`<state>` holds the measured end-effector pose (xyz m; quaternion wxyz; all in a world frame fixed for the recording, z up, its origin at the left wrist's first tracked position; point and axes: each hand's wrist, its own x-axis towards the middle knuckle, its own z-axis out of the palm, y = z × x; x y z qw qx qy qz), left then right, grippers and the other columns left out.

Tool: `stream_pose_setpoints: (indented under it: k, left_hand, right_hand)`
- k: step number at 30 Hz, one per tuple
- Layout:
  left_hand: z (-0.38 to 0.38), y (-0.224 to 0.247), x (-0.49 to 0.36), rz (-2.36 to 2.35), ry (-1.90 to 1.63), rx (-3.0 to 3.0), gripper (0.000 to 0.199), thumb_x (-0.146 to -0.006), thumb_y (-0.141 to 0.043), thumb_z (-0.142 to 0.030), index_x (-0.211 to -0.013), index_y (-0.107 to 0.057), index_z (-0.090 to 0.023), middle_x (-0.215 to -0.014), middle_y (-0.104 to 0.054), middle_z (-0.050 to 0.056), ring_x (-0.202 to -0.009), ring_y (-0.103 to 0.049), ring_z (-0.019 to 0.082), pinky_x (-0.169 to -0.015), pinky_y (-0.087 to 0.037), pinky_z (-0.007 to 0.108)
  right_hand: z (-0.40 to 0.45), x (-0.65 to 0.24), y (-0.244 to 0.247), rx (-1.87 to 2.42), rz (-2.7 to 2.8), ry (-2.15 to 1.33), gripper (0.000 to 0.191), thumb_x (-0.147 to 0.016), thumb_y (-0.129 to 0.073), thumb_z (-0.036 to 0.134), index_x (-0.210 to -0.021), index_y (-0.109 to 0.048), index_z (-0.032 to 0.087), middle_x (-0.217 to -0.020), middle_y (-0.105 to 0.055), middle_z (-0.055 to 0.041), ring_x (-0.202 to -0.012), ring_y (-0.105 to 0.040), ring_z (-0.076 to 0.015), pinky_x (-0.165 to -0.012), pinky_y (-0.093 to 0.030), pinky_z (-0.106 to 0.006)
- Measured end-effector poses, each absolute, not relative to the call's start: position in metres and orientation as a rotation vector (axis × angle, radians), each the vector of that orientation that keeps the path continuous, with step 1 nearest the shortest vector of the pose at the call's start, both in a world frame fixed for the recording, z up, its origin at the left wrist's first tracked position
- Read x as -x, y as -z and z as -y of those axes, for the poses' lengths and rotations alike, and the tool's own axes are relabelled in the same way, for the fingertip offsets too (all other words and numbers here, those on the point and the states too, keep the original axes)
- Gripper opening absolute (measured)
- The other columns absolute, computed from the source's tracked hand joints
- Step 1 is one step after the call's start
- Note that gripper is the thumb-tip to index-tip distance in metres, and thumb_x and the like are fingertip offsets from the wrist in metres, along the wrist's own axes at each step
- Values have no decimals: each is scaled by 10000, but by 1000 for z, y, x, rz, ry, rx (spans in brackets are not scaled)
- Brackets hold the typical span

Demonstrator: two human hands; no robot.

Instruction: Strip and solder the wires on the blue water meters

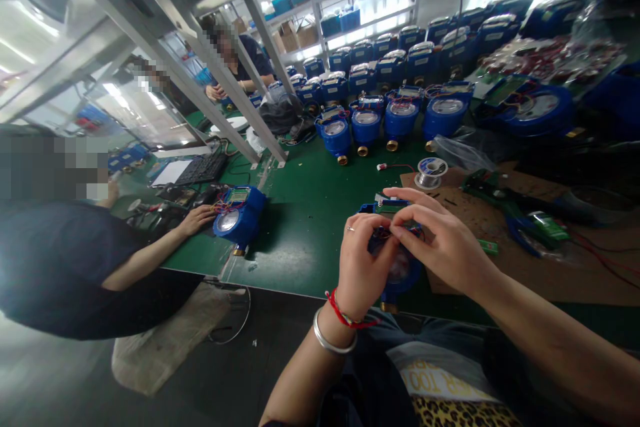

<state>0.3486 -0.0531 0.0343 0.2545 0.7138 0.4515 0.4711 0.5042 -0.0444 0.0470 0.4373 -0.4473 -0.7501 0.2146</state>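
A blue meter (407,275) with a brass fitting at its lower end lies at the table's front edge, partly hidden beneath my hands. Above its left side is my left hand (364,257), thumb and fingers pinched together over thin wires. My right hand (443,240) comes in from the right, its thumb and index finger closed at the same spot, the other fingers bent above the circuit board. The fingertips of both hands meet over the wires. Exactly what each pinch holds is too small to make out.
A solder spool (431,173) and green-handled pliers (510,203) lie on a brown board (590,280) at right. Rows of blue meters (367,121) stand behind. At left, a co-worker's hand (198,219) touches another blue meter (240,213). Metal posts (220,80) rise beyond.
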Motion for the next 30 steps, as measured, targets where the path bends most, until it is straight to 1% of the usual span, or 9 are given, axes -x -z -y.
stream_pose_setpoints:
  k: [5,8,14,18,23,24,26,28,30]
  left_hand:
    - [50,-34,-354,-1180,-1276,-1959,37,-866,-613,-165,-864,-602,-200,-924,-651,50,-950,-580,198,-904,-459,369]
    - [51,-33,-356,-1214,-1272,-1931,32,-866,-609,-171,-869,-617,-202,-935,-639,54,-960,-584,199,-904,-459,365]
    - [51,-33,-357,-1271,-1273,-1953,52,-861,-617,-176,-822,-615,-210,-846,-628,11,-897,-558,175,-929,-429,363]
    - [50,-33,-357,-1273,-1251,-1950,55,-871,-613,-190,-823,-618,-216,-841,-627,1,-902,-549,169,-944,-408,352]
    - [49,-34,-358,-1301,-1254,-1921,70,-873,-603,-195,-804,-610,-210,-843,-619,9,-906,-551,175,-860,-422,317]
    - [49,-34,-359,-1300,-1253,-1916,71,-872,-601,-193,-803,-610,-208,-840,-619,11,-902,-552,176,-856,-423,317]
    - [49,-34,-360,-1297,-1254,-1907,76,-870,-600,-192,-797,-612,-206,-832,-622,15,-894,-555,179,-860,-425,322]
    - [50,-35,-361,-1293,-1252,-1900,85,-869,-600,-195,-786,-614,-205,-818,-625,16,-887,-557,183,-864,-428,328]
    - [50,-36,-362,-1291,-1252,-1894,96,-867,-603,-199,-772,-615,-205,-805,-629,16,-870,-559,182,-864,-430,332]
  right_hand:
    - [48,-505,-43,1101,1780,-611,44,-897,-569,238,-855,-568,225,-1347,-555,-58,-1276,-493,-210,-1105,-354,-453]
    - [51,-505,-40,1078,1707,-613,45,-898,-565,234,-854,-562,223,-1326,-569,-73,-1271,-499,-215,-1101,-360,-465]
    - [54,-508,-34,1099,1619,-622,81,-898,-570,255,-829,-579,212,-1300,-583,-77,-1293,-479,-208,-1096,-375,-439]
    - [59,-514,-31,1092,1645,-534,77,-903,-561,235,-830,-570,210,-1293,-589,-78,-1286,-487,-201,-1097,-381,-438]
    - [52,-569,-8,1265,1739,-281,52,-906,-538,226,-923,-583,208,-1312,-578,-92,-1274,-496,-212,-1106,-362,-486]
    - [48,-589,2,1361,1758,-182,95,-892,-553,245,-964,-597,200,-1324,-569,-107,-1275,-492,-234,-1097,-362,-501]
    - [39,-633,27,1629,1767,1,360,-832,-632,326,-1144,-586,153,-1368,-519,-186,-1290,-466,-305,-1069,-366,-529]
    - [32,-672,51,1872,1799,153,599,-773,-678,436,-1249,-545,99,-1351,-510,-265,-1260,-477,-376,-1038,-351,-561]
    - [27,-698,68,1916,1826,152,624,-761,-681,442,-1243,-557,66,-1245,-578,-302,-1166,-545,-398,-1029,-309,-591]
